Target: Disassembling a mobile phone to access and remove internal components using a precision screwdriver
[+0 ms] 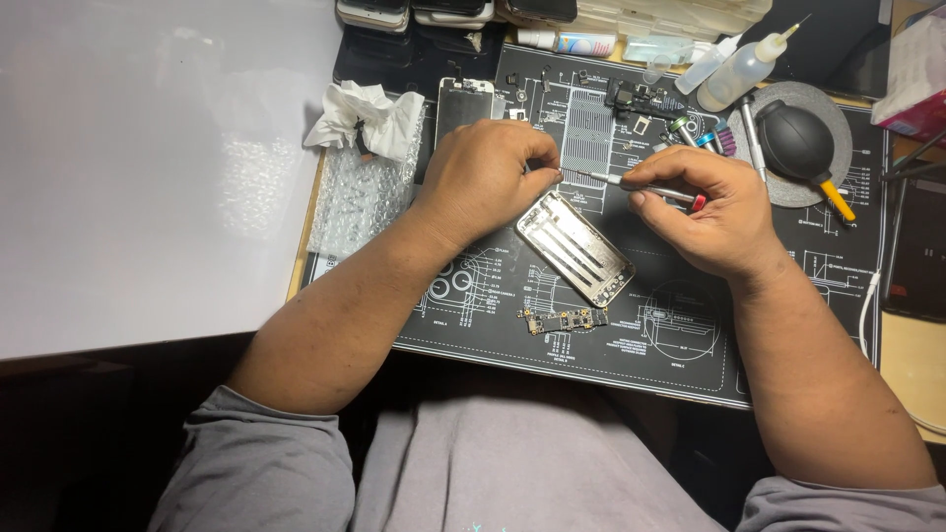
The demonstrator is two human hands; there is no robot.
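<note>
Centre frame, my right hand (714,212) grips a screwdriver (631,183), tip meeting my left hand (483,177), fingers pinched together, above the phone shell (574,247).

left hand (480,177) curled, right hand (709,207) pinching (fingers closed)

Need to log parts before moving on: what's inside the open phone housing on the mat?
The phone housing looks stripped: bare metal with ridges, no board inside. A circuit board lies apart on the mat. The left hand covers its upper end.
</note>
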